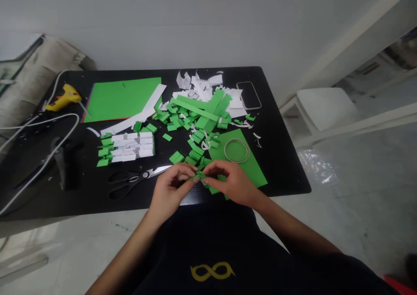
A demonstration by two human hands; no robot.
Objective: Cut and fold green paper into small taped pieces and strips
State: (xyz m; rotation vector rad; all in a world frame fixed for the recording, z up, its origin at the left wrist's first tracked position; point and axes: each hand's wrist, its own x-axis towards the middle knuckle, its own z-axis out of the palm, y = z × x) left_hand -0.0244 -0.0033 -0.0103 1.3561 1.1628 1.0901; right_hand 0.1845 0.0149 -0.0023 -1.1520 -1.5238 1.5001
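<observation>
My left hand (172, 187) and right hand (233, 183) meet over the near edge of the desk (286, 169). The fingers (186, 170) are pinched on a small green paper piece (198, 176), lifted clear so I reach both sides. The scissors (132, 181) lie just left, within reach.

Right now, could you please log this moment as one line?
left hand: pinching green paper | right hand: pinching same paper | scissors: flat, left of hands | tape ring: on green sheet

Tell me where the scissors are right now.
Head view: the scissors lie on the black table, just left of the left hand, below the stacked white and green pieces.
</observation>
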